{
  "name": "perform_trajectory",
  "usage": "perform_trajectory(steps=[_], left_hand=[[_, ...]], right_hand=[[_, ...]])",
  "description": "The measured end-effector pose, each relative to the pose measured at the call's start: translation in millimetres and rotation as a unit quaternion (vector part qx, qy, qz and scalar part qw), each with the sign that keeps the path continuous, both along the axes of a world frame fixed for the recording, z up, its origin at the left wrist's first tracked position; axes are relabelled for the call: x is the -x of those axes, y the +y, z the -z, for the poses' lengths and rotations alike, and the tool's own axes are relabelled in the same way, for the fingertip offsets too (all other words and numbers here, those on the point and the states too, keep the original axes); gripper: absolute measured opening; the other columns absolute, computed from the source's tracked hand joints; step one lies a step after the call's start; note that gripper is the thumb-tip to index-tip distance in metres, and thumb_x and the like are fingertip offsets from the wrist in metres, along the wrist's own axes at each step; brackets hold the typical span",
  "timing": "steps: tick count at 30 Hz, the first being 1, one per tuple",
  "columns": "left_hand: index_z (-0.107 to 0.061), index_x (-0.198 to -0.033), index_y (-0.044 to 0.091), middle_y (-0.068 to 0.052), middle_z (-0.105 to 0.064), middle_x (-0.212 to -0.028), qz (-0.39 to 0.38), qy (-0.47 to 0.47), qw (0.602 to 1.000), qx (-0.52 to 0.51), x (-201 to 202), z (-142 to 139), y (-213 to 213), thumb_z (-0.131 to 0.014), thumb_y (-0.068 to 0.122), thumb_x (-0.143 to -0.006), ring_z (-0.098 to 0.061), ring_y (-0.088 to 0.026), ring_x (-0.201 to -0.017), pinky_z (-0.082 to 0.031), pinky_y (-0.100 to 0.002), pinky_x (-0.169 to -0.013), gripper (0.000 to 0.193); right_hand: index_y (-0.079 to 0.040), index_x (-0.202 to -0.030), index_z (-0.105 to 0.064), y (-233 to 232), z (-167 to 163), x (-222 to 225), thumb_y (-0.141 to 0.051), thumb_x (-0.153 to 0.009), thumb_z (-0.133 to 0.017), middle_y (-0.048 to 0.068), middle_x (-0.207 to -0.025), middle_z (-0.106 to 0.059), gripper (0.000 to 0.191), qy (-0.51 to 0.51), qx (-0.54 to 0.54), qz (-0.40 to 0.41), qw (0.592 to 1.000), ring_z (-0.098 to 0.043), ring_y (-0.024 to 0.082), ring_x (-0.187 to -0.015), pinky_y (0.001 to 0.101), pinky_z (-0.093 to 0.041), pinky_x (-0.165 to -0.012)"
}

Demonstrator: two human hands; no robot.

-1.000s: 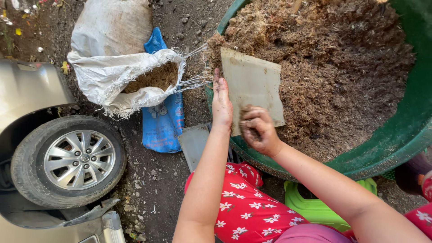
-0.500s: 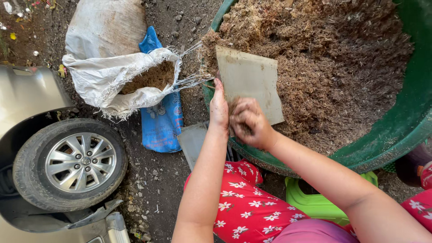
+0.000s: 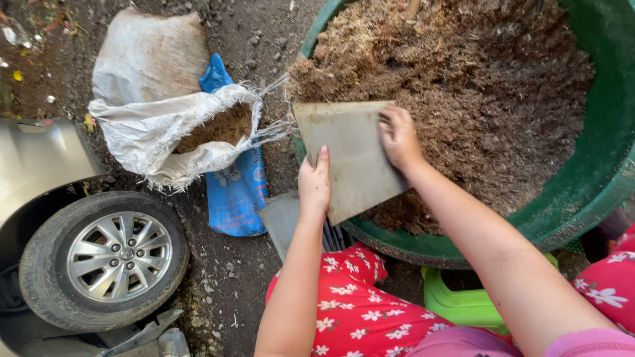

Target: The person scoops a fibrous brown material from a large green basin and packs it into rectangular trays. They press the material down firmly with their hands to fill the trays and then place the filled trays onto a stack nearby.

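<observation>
A flat grey square tile (image 3: 350, 155) lies tilted over the near rim of a big green tub (image 3: 598, 192) filled with brown fibrous soil mix (image 3: 476, 86). My left hand (image 3: 315, 182) grips the tile's near left edge, thumb up along it. My right hand (image 3: 399, 137) presses on the tile's upper right corner, fingers in the soil mix. Both forearms reach up from my lap, which is covered in red flowered cloth (image 3: 350, 307).
A white woven sack (image 3: 155, 135) with brown soil in its open mouth lies left of the tub on a blue bag (image 3: 235, 192). A car wheel (image 3: 99, 258) sits at lower left. A lime green plastic stool (image 3: 460, 301) stands under the tub. Dirt ground lies between.
My right hand has moved from the tile's near edge up to its far right corner. The tile now lies lower over the rim, and the view has shifted closer.
</observation>
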State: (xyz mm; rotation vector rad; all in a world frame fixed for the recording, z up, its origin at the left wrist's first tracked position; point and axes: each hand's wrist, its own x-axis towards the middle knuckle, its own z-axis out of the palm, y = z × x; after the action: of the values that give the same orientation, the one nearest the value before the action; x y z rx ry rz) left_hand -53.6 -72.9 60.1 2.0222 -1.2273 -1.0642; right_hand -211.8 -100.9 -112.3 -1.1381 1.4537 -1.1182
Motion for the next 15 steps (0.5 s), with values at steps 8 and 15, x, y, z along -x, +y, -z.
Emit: perform_trajectory(steps=[8,15], left_hand=[[-0.068,-0.12,-0.005,-0.013,-0.074,-0.11,0.013,0.005,1.0,0.024,-38,-9,37,-0.058,0.04,-0.103,-0.063,-0.017,-0.099,-0.051,-0.033,-0.094,0.049],[-0.061,-0.132,-0.003,-0.009,-0.069,-0.126,-0.079,0.009,0.996,0.048,-105,-82,56,-0.064,0.037,-0.097,-0.063,-0.017,-0.113,-0.046,-0.031,-0.102,0.053]], right_hand=[[-0.011,-0.146,-0.052,23,55,14,-0.012,-0.102,-0.053,0.015,-0.157,-0.043,0.045,0.165,0.046,-0.096,0.98,-0.042,0.036,-0.146,0.0428,-0.039,-0.119],[-0.017,-0.161,-0.029,32,50,17,-0.017,-0.098,-0.049,0.012,-0.168,-0.027,0.066,0.351,0.025,-0.266,0.898,-0.021,0.029,-0.156,0.0433,-0.021,-0.125]])
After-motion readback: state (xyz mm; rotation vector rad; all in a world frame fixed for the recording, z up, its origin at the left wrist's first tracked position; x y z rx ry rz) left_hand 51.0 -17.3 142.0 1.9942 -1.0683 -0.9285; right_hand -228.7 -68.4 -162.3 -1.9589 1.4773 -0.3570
